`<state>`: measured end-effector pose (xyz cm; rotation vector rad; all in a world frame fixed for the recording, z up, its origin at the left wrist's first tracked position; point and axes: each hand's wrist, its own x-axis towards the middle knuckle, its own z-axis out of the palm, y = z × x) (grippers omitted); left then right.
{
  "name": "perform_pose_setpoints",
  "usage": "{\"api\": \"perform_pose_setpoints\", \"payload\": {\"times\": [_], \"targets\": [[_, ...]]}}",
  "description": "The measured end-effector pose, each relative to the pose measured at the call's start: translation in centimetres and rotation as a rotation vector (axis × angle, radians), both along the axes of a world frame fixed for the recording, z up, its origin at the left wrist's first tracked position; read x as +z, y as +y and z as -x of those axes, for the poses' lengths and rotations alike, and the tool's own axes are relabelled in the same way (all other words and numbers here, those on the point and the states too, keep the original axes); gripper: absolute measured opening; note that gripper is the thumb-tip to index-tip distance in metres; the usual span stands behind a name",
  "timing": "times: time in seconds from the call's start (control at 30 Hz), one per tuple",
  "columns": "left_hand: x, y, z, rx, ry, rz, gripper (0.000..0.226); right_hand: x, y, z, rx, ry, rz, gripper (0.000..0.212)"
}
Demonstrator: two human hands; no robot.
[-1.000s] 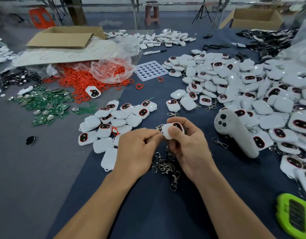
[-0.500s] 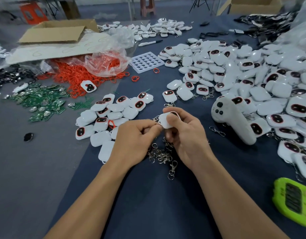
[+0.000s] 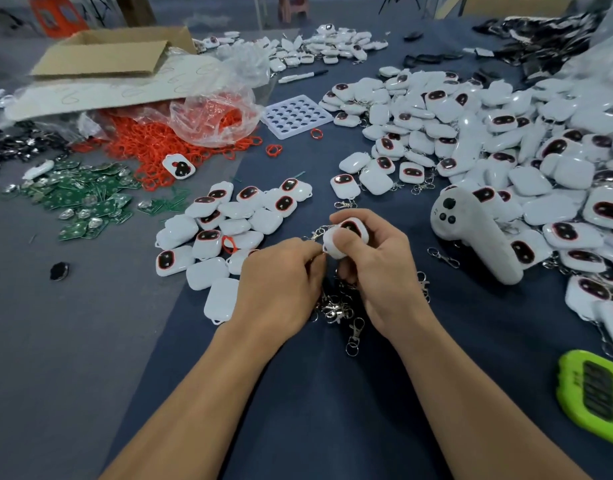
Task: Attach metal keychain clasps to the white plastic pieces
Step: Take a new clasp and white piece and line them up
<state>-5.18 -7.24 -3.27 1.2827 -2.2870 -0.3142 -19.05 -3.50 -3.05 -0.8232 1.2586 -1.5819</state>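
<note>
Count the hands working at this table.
2: the left hand pinches a metal clasp at centre; the right hand, beside it, grips a white plastic piece. No others visible.

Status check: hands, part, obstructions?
Right hand grips white piece. Left hand pinches clasp at its corner. Loose clasps heaped under hands, nothing blocking.

Blue table (image 3: 332,410): white plastic pieces (image 3: 506,150) heaped right, metal clasps (image 3: 334,308) centre, orange rings (image 3: 142,150), green boards (image 3: 80,199) left.
</note>
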Motion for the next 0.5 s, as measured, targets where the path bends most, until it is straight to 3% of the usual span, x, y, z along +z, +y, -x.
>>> {"api": "perform_pose_setpoints", "payload": {"times": [0.13,0.27,0.4,0.5], "targets": [[0.17,-0.34,0.01,-0.043,0.324,-0.225,0.012,0.20,-0.30,0.61,0.035,-0.187,-0.044,0.022],[0.48,-0.47,-0.38,-0.130,0.411,-0.262,0.013,0.22,-0.46,0.62,0.059,-0.214,-0.029,0.021],[0.31,-0.48,-0.66,-0.064,0.397,-0.201,0.019,0.01,-0.43,0.31,0.069,-0.133,-0.012,0.024],[0.33,-0.03,-0.30,0.009,0.163,-0.026,0.033,-0.07,-0.15,-0.10,0.039,-0.040,0.016,0.019]]}}
